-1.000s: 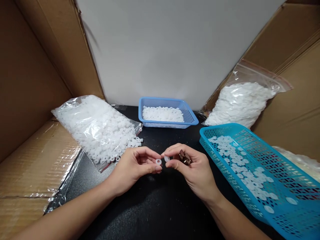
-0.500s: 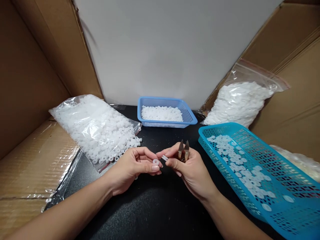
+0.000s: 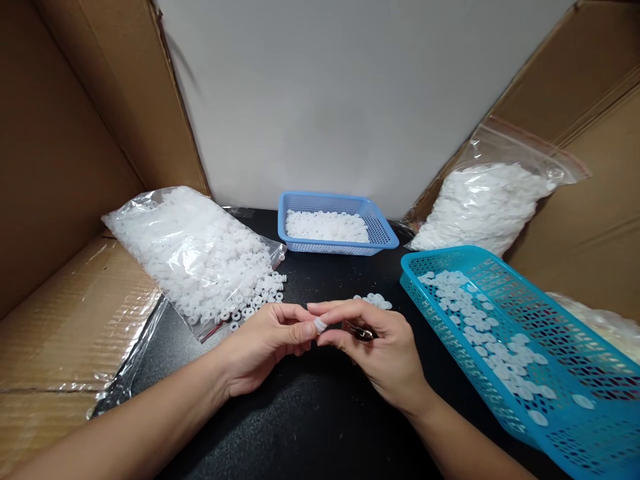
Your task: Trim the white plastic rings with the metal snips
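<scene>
- Left hand [image 3: 267,340] and right hand [image 3: 390,350] pinch small white pieces [image 3: 320,325], near centre; the right also cradles snips [image 3: 367,334].
- Fitting, I'd guess; the next move wants even pressure.

Workshop table [image 3: 280,423] with bagged rings [image 3: 190,247], baskets [image 3: 330,245]

The held pieces [image 3: 321,326] are flanked by a bag [image 3: 193,257] at left and the near basket [image 3: 590,437] at right, the far basket [image 3: 325,247] being set behind.
</scene>
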The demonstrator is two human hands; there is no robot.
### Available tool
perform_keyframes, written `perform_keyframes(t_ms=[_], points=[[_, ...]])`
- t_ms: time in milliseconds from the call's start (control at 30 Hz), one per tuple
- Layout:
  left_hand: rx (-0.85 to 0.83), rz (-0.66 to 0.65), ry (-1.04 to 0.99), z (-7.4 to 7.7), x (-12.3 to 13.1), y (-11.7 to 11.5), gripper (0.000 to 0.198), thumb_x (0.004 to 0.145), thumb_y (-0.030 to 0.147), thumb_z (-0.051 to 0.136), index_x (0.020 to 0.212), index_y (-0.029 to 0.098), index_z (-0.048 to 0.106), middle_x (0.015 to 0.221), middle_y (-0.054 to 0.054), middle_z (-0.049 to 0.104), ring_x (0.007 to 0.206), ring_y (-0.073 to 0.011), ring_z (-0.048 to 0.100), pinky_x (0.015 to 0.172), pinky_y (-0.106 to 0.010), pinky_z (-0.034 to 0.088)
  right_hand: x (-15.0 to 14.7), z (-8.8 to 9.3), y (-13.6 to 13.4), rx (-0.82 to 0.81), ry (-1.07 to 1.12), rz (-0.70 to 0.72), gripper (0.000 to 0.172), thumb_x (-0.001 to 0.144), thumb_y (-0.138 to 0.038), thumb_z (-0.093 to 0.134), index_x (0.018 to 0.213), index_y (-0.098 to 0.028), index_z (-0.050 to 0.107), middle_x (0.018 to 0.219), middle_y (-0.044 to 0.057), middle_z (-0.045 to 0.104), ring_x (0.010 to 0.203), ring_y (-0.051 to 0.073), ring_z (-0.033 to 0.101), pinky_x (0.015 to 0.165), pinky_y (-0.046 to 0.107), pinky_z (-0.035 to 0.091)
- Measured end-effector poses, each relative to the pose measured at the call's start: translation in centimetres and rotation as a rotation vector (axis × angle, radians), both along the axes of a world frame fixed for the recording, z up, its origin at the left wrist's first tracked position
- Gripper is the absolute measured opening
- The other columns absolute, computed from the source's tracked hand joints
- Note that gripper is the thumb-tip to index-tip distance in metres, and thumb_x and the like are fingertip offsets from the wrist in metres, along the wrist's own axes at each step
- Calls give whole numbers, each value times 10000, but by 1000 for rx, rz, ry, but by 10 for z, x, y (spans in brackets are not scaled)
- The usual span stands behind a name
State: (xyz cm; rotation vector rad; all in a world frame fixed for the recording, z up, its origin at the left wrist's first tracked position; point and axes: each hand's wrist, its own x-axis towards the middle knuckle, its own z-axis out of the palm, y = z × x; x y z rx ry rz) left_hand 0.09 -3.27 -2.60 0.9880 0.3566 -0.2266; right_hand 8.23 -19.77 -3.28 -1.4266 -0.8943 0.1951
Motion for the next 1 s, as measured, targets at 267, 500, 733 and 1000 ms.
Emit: perform_keyframes(t_ms=[267, 500, 733, 1000], points=[[-62, -14, -9, 1, -1, -2, 406, 578, 480, 974, 689, 133, 795, 675, -11, 630, 638, -107, 433, 633, -255, 303, -3, -2, 1, -12, -143, -71, 82, 866, -189, 778, 913, -241, 735, 1018, 73, 772, 743, 164, 705, 551, 251, 527], [-16, -70, -78, 3, -2, -2, 363, 649, 480, 939, 685, 149, 795, 672, -3, 598, 631, -112, 384, 619, -261, 287, -4, 0, 1, 28, -58, 6, 116, 854, -176, 786, 938, -249, 753, 1003, 54, 714, 790, 146, 693, 611, 225, 586], [13, -122, -114, 3, -3, -2, 358, 710, 498, 895, 701, 153, 800, 698, -18, 611, 645, -120, 395, 622, -257, 295, -6, 0, 0, 26, 5, 43, 89, 848, -210, 803, 912, -245, 752, 989, 57, 694, 811, 162, 702, 629, 243, 615], [11, -119, -132, 2, -4, -3, 494, 669, 622, 869, 702, 141, 761, 707, -20, 605, 643, -124, 437, 631, -251, 328, -6, 3, 0, 13, -8, 12, 102, 828, -220, 820, 909, -246, 764, 960, 53, 689, 778, 155, 694, 608, 229, 596]])
